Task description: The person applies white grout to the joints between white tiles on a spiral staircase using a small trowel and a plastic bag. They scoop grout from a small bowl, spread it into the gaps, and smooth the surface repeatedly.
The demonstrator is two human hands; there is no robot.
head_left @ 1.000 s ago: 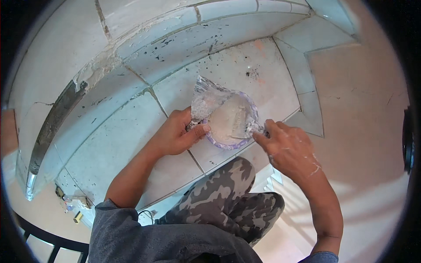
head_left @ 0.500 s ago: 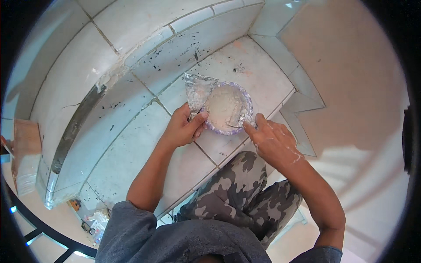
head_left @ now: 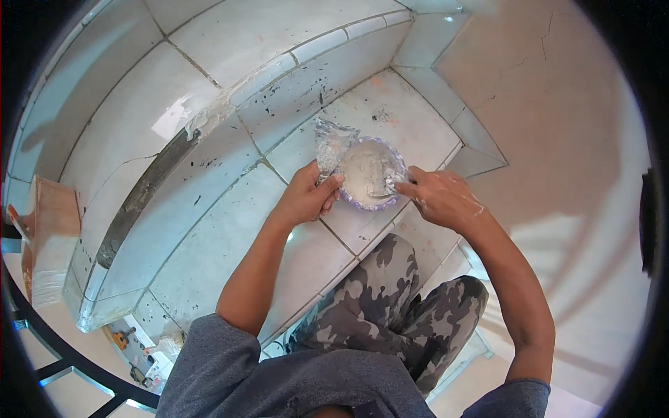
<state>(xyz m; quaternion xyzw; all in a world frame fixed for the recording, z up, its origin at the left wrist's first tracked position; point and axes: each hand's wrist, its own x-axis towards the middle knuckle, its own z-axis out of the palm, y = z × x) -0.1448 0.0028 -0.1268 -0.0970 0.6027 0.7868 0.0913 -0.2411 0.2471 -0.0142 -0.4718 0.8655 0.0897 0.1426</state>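
Note:
My left hand (head_left: 306, 191) is wrapped round the handle of a wide, putty-coated scraper blade (head_left: 333, 143), held at the left rim of a round purple-rimmed bowl (head_left: 362, 164) of off-white paste. Fingers of my right hand (head_left: 439, 198) are closed on a smaller smeared scraper (head_left: 385, 187) whose blade sits down in the paste, at the bowl's right side. Pale smears mark the back of that hand. The bowl is over the tiled step (head_left: 219, 261), close to its front edge; whether my left fingers also grip the bowl is hidden.
A higher tiled step (head_left: 181, 94) behind has a broken, exposed edge strip (head_left: 146, 195). At far left stand a pale block with wooden strips (head_left: 52, 230) and a black railing (head_left: 63, 369). Small items (head_left: 132, 348) lie at lower left. A beige wall or floor (head_left: 529, 111) spans the right.
The head view has shifted, bringing more of the left side into frame. Both hands, bowl and scrapers sit higher in the picture; my right hand's blade remains in the paste.

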